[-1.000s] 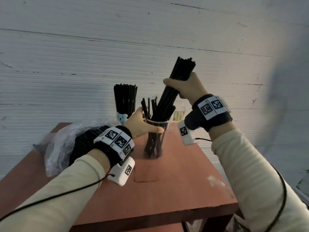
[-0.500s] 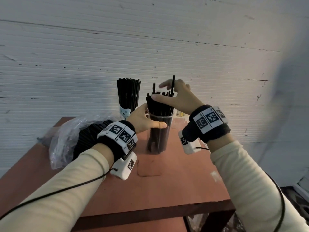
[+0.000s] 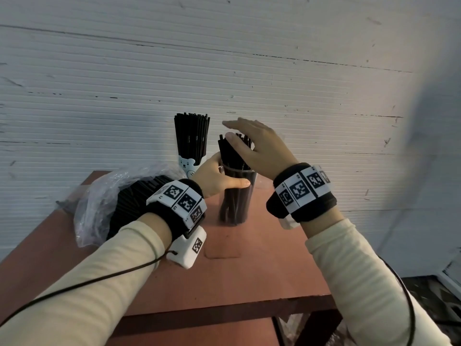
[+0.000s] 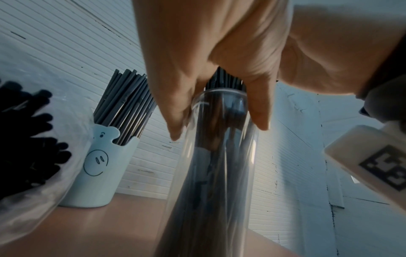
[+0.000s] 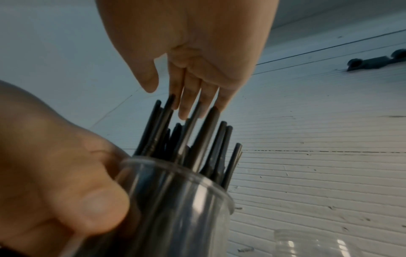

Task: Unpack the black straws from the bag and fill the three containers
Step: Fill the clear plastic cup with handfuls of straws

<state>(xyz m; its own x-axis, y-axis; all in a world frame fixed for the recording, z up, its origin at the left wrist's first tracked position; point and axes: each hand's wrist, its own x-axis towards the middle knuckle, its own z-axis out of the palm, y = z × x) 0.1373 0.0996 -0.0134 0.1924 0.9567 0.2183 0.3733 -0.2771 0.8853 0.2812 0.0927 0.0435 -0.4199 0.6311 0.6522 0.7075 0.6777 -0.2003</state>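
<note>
left hand (image 3: 214,177) gripping glass (image 3: 237,196), right hand (image 3: 252,146) flat

black straws (image 3: 234,152) in a clear cup (image 3: 237,196), more black straws in a pale blue cup (image 3: 187,166) with a bear face, reddish-brown table (image 3: 262,270), cream sleeves (image 3: 361,283), black-and-white checkered wristbands (image 3: 303,189).

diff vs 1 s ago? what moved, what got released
The right hand let go of the straw bundle; those straws dropped fully into the clear cup, and the hand now lies flat and open on their tips. Unchanged: the left hand grips the clear cup, the bear cup stays full, the bag lies at the left.
</note>
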